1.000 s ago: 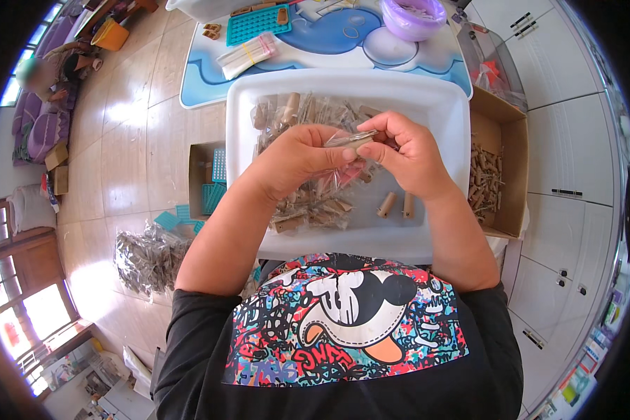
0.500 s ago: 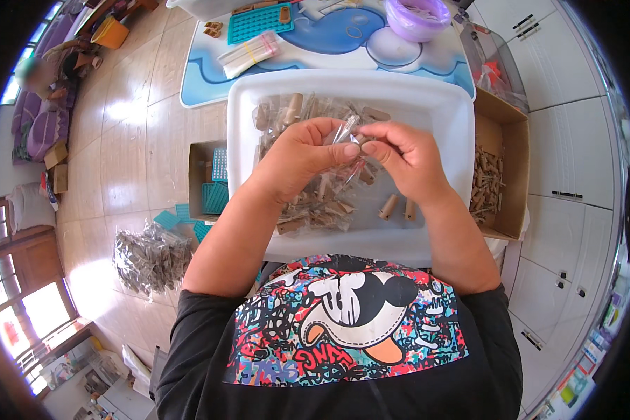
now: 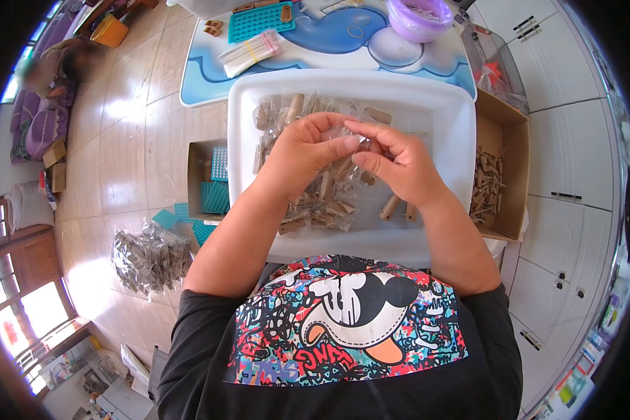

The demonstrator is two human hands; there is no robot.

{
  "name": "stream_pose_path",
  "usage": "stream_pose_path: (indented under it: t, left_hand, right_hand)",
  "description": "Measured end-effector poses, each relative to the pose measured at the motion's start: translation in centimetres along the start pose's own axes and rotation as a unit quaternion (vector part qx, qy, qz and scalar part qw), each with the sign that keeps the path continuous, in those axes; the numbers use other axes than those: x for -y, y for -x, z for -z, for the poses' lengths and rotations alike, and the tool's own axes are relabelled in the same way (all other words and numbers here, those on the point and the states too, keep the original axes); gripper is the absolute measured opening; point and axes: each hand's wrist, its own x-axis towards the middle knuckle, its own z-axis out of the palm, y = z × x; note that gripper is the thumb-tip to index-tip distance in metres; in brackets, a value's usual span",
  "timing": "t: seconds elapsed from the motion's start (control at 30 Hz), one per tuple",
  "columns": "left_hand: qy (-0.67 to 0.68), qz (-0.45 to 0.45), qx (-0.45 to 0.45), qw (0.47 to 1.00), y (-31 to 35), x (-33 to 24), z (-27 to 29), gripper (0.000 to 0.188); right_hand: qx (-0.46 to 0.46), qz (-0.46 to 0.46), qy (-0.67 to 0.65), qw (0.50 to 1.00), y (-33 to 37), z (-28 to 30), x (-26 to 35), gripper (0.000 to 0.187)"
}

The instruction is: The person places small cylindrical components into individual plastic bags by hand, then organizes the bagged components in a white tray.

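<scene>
Both hands meet over a white plastic tub. My left hand pinches a small clear plastic bag between thumb and fingers. On the bag's other side, my right hand has its thumb and curled fingers closed on it. The fingers cover most of the bag, so its contents cannot be made out. Beneath them, a heap of bagged brown pieces fills the tub's left and middle. Two loose brown tubes lie near my right wrist.
A cardboard box with many brown pieces stands right of the tub; another box holds teal grids at left. Bagged pieces lie heaped on the floor. The blue-patterned table bears clear bags, a teal grid tray and a purple bowl.
The bag's shiny upper end, which stood up between my fingers, is now mostly covered by them. My right hand has shifted slightly left and its fingers reach over toward my left hand.
</scene>
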Motion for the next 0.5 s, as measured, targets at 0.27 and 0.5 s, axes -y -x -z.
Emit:
stream_pose_path:
  t: [0.27, 0.5]
  left_hand:
    - [0.077, -0.019, -0.06, 0.995, -0.3, 1.2, -0.1, 0.024]
    - [0.032, -0.057, -0.061, 0.996, 0.1, 1.6, -2.0, 0.022]
  right_hand:
    - [-0.096, 0.019, -0.025, 0.995, -0.3, 0.0, 0.3, 0.02]
    - [-0.207, 0.201, 0.2, 0.936, -1.0, -0.3, 0.3, 0.013]
